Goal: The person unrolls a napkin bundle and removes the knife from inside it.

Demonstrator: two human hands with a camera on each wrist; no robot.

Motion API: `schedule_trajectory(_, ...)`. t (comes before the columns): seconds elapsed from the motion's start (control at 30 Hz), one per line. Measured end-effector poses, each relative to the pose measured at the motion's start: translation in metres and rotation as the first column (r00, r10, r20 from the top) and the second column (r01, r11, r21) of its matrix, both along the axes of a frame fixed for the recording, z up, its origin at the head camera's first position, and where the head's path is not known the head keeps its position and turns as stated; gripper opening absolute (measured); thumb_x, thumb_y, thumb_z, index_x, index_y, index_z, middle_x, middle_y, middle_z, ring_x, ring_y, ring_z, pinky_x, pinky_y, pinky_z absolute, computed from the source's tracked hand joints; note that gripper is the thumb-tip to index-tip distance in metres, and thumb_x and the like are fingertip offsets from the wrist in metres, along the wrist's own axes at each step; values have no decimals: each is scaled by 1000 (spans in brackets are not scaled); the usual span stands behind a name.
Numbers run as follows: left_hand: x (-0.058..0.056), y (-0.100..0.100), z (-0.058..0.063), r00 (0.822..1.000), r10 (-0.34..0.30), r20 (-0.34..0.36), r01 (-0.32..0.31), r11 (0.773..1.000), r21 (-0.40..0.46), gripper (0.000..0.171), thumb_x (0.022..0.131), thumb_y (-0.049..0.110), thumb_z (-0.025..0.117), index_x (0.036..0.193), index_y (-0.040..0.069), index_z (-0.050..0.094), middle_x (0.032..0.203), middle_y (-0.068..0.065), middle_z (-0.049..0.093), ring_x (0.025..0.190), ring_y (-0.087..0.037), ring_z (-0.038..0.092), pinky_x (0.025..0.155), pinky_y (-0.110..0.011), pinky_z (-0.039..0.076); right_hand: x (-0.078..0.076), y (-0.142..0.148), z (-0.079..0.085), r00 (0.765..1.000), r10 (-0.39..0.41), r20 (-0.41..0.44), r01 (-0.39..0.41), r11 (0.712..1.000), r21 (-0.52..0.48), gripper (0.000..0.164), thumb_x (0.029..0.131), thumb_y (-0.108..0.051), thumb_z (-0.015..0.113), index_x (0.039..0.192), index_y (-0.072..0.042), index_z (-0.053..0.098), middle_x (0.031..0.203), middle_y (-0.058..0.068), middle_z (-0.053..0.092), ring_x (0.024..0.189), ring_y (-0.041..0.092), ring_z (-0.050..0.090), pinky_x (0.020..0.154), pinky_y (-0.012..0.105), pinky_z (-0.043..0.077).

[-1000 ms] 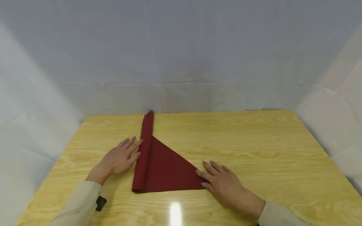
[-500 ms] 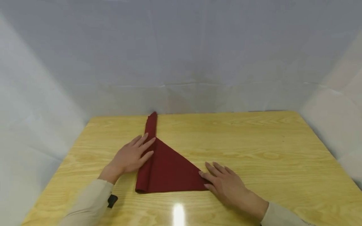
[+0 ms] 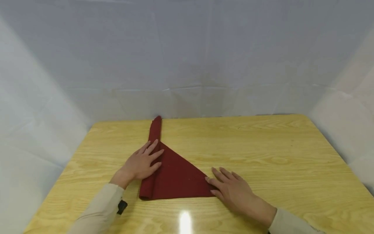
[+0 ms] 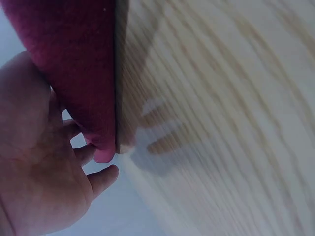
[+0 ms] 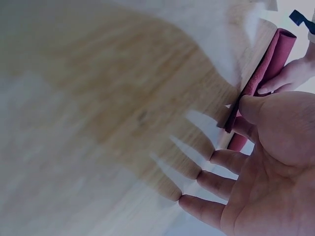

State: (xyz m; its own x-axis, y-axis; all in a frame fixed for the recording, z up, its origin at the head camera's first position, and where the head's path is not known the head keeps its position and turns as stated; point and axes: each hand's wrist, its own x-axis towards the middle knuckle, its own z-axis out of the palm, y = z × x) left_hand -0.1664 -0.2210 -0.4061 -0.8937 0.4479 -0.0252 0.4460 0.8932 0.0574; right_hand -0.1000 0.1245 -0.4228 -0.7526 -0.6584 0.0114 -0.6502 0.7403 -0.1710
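Note:
A dark red cloth [image 3: 181, 175] lies on the wooden table, its left side rolled into a long tube [image 3: 155, 128] and the rest a flat triangle tapering to the right. My left hand [image 3: 140, 164] rests across the roll, fingers spread and fairly straight, tips reaching the flat part. In the left wrist view the cloth [image 4: 83, 59] rises beside that hand [image 4: 44, 147]. My right hand [image 3: 233, 191] presses the triangle's right corner with thumb and index finger, its other fingers laid out on the wood. The right wrist view shows this hand [image 5: 275, 162] at the cloth's tip.
The light wooden table [image 3: 263, 146] extends to both sides of the cloth. White sheeting [image 3: 187, 65] hangs behind it and along both sides. A small black device [image 3: 122, 206] sits at the left wrist below the sleeve cuff.
My left hand has moved right, from the roll's left edge to lying over it. The right hand keeps its place at the corner, and the roll looks much the same.

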Motion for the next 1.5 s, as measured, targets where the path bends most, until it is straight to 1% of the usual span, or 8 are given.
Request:
schedule_trajectory(0.2,2,-11,0,1000,19,12,-19,999,31,50,98,35,51,143,12,47,154,-18,22,139,-40,19,101,-58,33,0,-1,1,1000,7,1,-7,1000,5,43,102,-36,44,141,-21,50,147,12,40,133,34,37,98,55,39)
schedule_trajectory(0.43,5,-23,1,1000,26,-5,-25,999,48,51,99,36,49,144,13,45,153,-20,25,137,-43,23,100,-57,35,1,-1,1,1000,9,6,-9,1000,4,43,102,-36,44,141,-21,50,147,12,40,133,33,37,98,54,39)
schedule_trajectory(0.77,13,-43,7,999,32,39,-37,991,130,52,102,37,44,146,11,41,151,-26,24,136,-47,20,97,-61,36,1,-1,-1,1000,12,-3,-11,1000,6,43,102,-36,43,142,-21,49,147,12,40,133,34,37,98,55,39)
schedule_trajectory(0.93,16,-55,5,996,54,71,-65,986,151,53,103,38,41,148,10,38,152,-26,23,136,-49,18,97,-62,34,2,-1,-2,1000,9,-9,-9,1000,-1,42,102,-36,44,141,-21,50,147,12,40,133,34,38,98,55,39)
schedule_trajectory(1.1,17,-65,1,995,69,67,-78,987,142,52,103,35,40,146,6,39,149,-28,25,135,-50,20,98,-62,33,2,0,-1,1000,2,-10,-2,1000,-5,42,102,-36,44,140,-21,50,147,12,41,132,34,38,98,55,39)
schedule_trajectory(1.27,18,-67,2,996,70,56,-77,989,127,52,103,33,40,146,4,38,149,-29,26,135,-49,20,101,-61,31,3,0,0,1000,3,-17,-4,1000,-6,41,102,-35,45,140,-21,51,146,12,41,132,34,39,98,55,39)
schedule_trajectory(1.4,18,-61,4,997,68,28,-71,989,126,49,103,27,42,145,3,39,150,-28,26,135,-48,22,102,-59,31,3,0,-1,1000,5,-18,-5,1000,-3,42,102,-35,44,141,-21,50,146,12,41,132,34,38,98,55,39)
schedule_trajectory(1.5,17,-54,5,998,69,11,-70,989,129,50,102,29,43,145,4,40,150,-27,26,135,-48,23,100,-59,33,3,-1,-1,1000,5,-24,-5,1000,2,42,102,-36,44,141,-22,50,147,11,41,133,33,38,98,55,39)
